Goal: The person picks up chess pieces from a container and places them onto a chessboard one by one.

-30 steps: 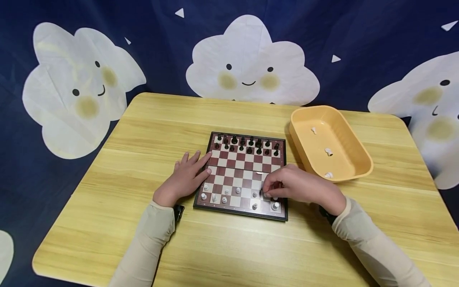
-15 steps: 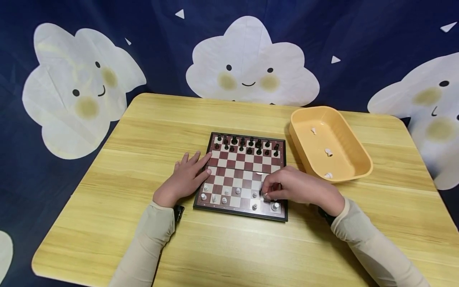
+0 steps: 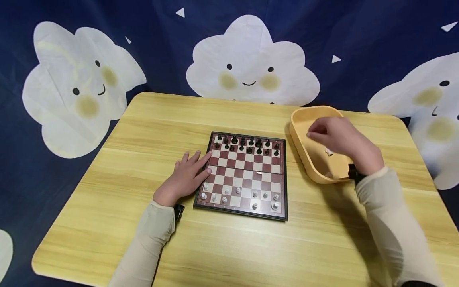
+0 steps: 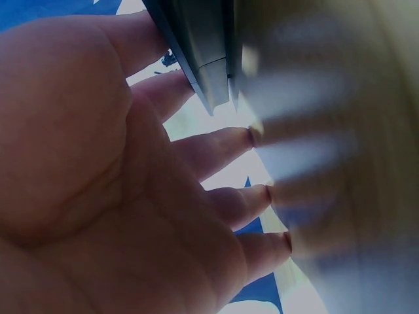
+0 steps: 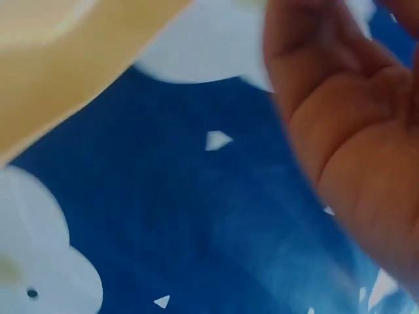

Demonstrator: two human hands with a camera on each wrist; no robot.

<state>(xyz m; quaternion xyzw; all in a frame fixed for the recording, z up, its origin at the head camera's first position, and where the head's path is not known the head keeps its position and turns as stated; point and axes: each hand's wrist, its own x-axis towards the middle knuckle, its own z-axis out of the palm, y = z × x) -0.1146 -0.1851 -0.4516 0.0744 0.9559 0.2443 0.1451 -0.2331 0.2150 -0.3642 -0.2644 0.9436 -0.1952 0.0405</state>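
Observation:
My left hand (image 3: 184,177) lies with spread fingers against the left edge of a chessboard (image 3: 229,162). In the left wrist view its fingers (image 4: 216,147) are extended beside the board's dark side. White chess pieces stand on the near squares, among them a pawn (image 3: 265,195) on the right; black pieces (image 3: 251,141) fill the two far rows. My right hand (image 3: 338,135) is over a yellow tray (image 3: 299,145), fingers bent and thumb close to the index finger. I cannot tell whether a piece is between its fingertips. A white piece (image 3: 328,152) shows beneath this hand.
Another white piece (image 3: 328,174) lies in the tray's near end, in shadow. The tray stands right of the board on a light wooden table (image 3: 229,247). Behind the table hangs a dark blue cloth (image 3: 161,48) with smiling clouds.
My right hand has left the board's right side and moved right and away, over the tray. A white pawn it was pinching now stands on the board. My left hand has stayed put.

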